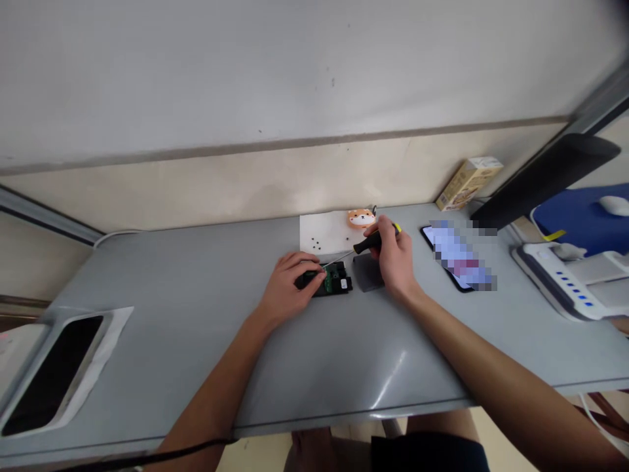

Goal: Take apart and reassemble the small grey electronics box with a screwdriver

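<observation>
A black electronic device (341, 284) with a green circuit board showing lies on the grey table. My left hand (293, 283) is closed on its left end, fingers over the top and thumb along the near side. In my right hand (396, 259) is a screwdriver (367, 243) with a black and yellow handle. Its thin shaft slants down to the left, and the tip is at the board beside my left fingertips. Under my right hand lies a dark grey cover (367, 273), partly hidden. Several small dark screws (316, 244) rest on a white sheet (308, 226) behind the device.
An orange animal-faced case (361, 218) sits on the sheet's right part. To the right are a phone (455, 257), a carton (469, 182), a black cylinder (545, 177) and a white power strip (565, 278). A tablet-like device (54, 373) lies at the left.
</observation>
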Tool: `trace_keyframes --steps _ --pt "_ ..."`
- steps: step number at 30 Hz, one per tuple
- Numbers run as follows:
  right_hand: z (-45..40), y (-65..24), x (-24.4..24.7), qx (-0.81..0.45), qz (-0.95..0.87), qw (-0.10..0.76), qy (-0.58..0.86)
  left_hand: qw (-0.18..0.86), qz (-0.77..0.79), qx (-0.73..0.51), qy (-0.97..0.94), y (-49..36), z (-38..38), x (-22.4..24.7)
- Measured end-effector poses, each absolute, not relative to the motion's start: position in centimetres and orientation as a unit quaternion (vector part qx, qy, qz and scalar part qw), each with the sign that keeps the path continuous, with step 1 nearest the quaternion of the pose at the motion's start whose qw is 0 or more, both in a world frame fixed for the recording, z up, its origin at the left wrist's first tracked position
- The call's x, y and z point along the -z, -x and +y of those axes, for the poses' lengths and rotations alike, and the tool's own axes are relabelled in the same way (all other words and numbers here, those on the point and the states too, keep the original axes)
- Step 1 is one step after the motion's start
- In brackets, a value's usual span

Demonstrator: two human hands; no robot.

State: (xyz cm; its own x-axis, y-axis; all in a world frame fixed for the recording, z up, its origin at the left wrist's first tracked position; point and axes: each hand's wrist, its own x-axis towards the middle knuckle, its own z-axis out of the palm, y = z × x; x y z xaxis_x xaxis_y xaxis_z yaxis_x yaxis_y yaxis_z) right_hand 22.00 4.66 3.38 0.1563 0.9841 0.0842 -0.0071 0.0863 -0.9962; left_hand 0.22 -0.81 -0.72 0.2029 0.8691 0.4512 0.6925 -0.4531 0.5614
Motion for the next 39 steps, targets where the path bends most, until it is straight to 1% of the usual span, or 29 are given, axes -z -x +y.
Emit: trace_keyframes --steps 10,20,23,27,33,39 --pt "4.5 -22.0 -3.5 -0.444 -0.497 0.556 0.497 0.087 0.492 -0.379 -0.779 -0.2 -0.9 0.7" --pt "4.5 -21.9 -3.3 -0.443 -0.507 0.562 0.480 0.075 0.508 -0.341 -0.787 -0.3 -1.1 0.3" --pt "4.5 -22.3 -3.5 -0.413 -0.531 0.573 0.468 0.084 0.526 -0.311 -0.787 -0.4 -1.4 -0.1" --pt "4.4 -22.9 -4.0 -0.355 -0.577 0.579 0.455 0.110 0.511 -0.267 -0.810 -0.5 -1.8 -0.4" --pt "4.0 -23.1 -4.1 -0.285 -0.653 0.543 0.444 0.129 0.507 -0.233 -0.820 -0.7 -1.7 -0.4" --pt "3.6 -23.0 -4.2 -0.269 -0.678 0.518 0.447 0.125 0.507 -0.224 -0.823 -0.9 -1.7 -0.4"
